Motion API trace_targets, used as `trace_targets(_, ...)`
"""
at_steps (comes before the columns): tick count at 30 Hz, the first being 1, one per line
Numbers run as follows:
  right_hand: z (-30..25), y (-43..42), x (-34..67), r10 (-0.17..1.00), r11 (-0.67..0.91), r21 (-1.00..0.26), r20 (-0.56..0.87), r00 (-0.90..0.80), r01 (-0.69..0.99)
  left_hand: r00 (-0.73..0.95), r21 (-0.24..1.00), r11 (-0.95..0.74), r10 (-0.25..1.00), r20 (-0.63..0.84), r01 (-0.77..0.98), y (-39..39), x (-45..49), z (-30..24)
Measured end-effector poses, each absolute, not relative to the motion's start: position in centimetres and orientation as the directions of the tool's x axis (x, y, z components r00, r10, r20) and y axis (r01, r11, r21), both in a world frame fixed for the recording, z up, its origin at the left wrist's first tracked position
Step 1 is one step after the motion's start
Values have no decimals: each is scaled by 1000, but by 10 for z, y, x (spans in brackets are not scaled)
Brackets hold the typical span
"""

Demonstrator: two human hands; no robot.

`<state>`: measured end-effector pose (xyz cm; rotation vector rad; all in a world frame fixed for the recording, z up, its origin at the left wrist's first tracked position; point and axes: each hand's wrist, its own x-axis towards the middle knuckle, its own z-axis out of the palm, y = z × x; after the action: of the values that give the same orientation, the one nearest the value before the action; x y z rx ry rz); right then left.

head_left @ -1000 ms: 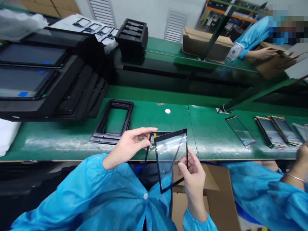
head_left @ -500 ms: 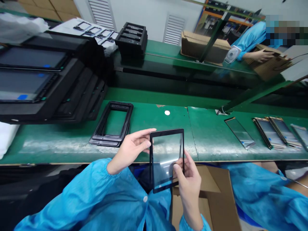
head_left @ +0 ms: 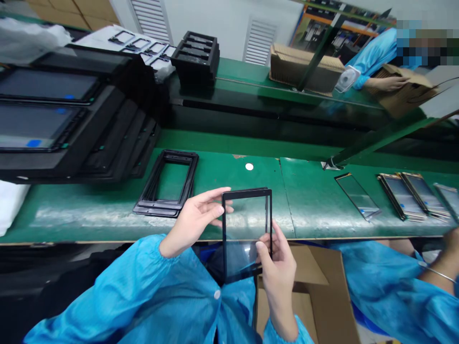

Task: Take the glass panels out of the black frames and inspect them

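The black-bordered clear panel (head_left: 245, 222) stands nearly upright between the two hands, around the front edge of the green surface (head_left: 319, 212). The left hand (head_left: 195, 217) pinches its upper left edge; the right hand (head_left: 278, 267) clamps its lower right side, thumb over the front, fingers behind. It looks light, stiff and glassy, so probably slick, prone to smudges and liable to crack if bent or dropped; the dark border seems the best place to grip. Whether a separate frame backs it is hard to tell. To the left, the stacked black frames (head_left: 156, 206) lie just beside the left hand; rightward, bare surface stretches to a loose panel (head_left: 356, 197), and an open cardboard box (head_left: 332, 291) sits below the edge.
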<state>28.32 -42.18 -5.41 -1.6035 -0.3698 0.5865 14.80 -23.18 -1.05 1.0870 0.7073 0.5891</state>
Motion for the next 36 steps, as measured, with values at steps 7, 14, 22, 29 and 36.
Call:
trace_targets(7, -55, -426, 285, 561, -187, -974, 0, 828, 127, 618, 940, 334, 754, -224, -66, -234, 150, -6)
trace_targets(14, -16, -403, 325, 639, -11, -999, 19, 769, 33, 655, 976, 198, 727, -206, 88, -239, 136, 18)
trace_targets(22, 1, -391, 325, 662, 62, -986, -77, 745, -158, 679, 975, 159, 700, -221, 153, -239, 120, 18)
trace_targets(29, 8, -383, 309, 693, 64, -990, -46, 719, -125, 782, 859, -466, 608, 139, 210, -241, 135, 25)
trace_targets(36, 2, -393, 337, 860, -107, -982, -169, 481, -154, 851, 949, -155, 499, -164, 274, -239, 141, 31)
